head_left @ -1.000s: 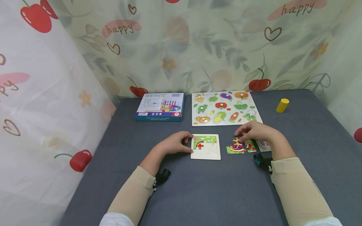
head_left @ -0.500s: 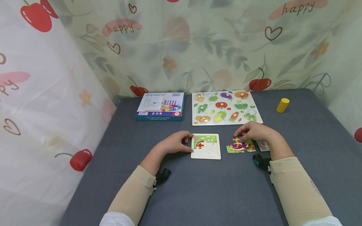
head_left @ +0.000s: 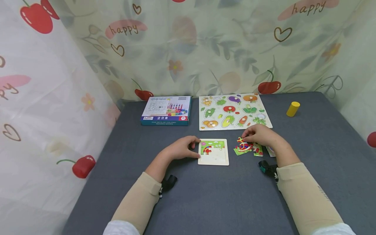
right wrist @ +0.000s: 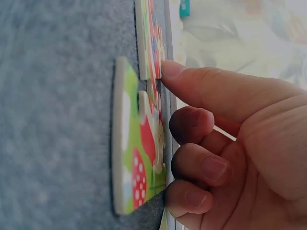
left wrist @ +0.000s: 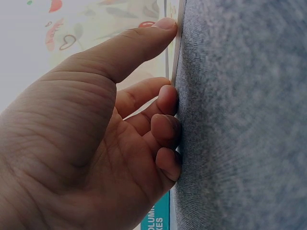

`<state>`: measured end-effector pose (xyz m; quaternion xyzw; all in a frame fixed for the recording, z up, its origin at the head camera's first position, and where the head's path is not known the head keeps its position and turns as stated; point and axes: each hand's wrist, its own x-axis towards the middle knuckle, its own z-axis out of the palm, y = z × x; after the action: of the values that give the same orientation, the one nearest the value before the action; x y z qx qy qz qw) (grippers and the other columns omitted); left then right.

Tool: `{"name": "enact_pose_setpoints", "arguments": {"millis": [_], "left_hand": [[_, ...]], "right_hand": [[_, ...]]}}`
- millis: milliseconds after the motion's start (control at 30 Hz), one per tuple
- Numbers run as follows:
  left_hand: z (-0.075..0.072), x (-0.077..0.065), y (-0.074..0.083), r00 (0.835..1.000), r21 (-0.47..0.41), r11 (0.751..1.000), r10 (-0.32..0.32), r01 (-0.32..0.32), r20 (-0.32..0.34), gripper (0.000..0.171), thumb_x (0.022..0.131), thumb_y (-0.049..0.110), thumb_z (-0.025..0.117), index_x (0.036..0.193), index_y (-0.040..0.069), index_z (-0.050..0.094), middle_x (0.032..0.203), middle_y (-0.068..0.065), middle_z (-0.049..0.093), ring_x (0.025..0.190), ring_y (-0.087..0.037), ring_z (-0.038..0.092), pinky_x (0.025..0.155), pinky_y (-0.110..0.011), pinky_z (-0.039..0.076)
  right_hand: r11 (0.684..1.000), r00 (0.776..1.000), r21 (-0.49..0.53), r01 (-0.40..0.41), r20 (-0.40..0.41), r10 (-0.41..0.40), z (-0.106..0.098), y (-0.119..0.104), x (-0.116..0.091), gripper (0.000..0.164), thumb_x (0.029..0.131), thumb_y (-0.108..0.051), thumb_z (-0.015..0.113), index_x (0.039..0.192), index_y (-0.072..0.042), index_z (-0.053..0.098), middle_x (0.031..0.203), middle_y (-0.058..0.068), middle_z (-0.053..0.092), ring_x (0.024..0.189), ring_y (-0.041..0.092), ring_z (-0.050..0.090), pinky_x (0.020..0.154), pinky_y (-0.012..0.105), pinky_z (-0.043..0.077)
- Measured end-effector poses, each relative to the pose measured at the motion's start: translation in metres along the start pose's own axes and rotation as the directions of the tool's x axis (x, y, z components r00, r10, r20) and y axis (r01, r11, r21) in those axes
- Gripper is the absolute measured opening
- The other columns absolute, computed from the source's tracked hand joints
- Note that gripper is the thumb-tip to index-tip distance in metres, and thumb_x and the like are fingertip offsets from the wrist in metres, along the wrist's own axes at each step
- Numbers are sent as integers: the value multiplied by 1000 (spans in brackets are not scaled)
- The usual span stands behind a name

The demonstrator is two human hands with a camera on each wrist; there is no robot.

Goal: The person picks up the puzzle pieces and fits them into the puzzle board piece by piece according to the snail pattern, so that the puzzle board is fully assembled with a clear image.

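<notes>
My left hand (head_left: 182,148) rests at the left edge of a square wooden puzzle board (head_left: 217,158). Its thumb and index fingertip touch that edge, while the other fingers bend down to the cloth in the left wrist view. Several pieces fill the board's top and left part, green with a red figure. To its right, my right hand (head_left: 260,135) pinches a colourful puzzle piece (head_left: 243,145) by its far side; the index finger is hidden in the right wrist view. Beside it lies another green and red puzzle piece (right wrist: 136,165), under the hand.
A vegetable puzzle board (head_left: 236,112) lies behind the hands. Left of that stands a flat cardboard box (head_left: 165,111), and a yellow cylinder (head_left: 293,109) is at the far right. A pale, partly hidden piece (head_left: 271,151) shows under the right wrist. Grey cloth (head_left: 217,202) covers the table.
My right hand has shifted slightly left and away from me, and the colourful puzzle piece has slid and turned with it. The left hand and the board have stayed put.
</notes>
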<state>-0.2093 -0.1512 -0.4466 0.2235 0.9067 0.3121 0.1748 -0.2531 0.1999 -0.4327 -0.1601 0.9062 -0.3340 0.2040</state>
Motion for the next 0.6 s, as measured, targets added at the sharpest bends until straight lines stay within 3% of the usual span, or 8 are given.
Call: {"name": "enact_pose_setpoints", "arguments": {"millis": [333,600], "left_hand": [[0,0,-2,1000,-4,1000,0,1,6,60,78,37,77,128,14,53,89,-4,48,81,-16,47,70,-32,36],[0,0,-2,1000,-6,1000,-3,3,2,60,77,38,77,128,14,53,90,-4,48,81,-16,47,70,-32,36]], "right_hand": [[998,998,64,-24,62,20,-1,0,-3,28,81,-22,76,102,-6,66,74,6,47,72,21,44,65,33,35],[999,997,52,-11,78,7,-2,0,-2,21,86,-19,70,101,-6,66,73,5,49,70,21,45,65,33,37]]}}
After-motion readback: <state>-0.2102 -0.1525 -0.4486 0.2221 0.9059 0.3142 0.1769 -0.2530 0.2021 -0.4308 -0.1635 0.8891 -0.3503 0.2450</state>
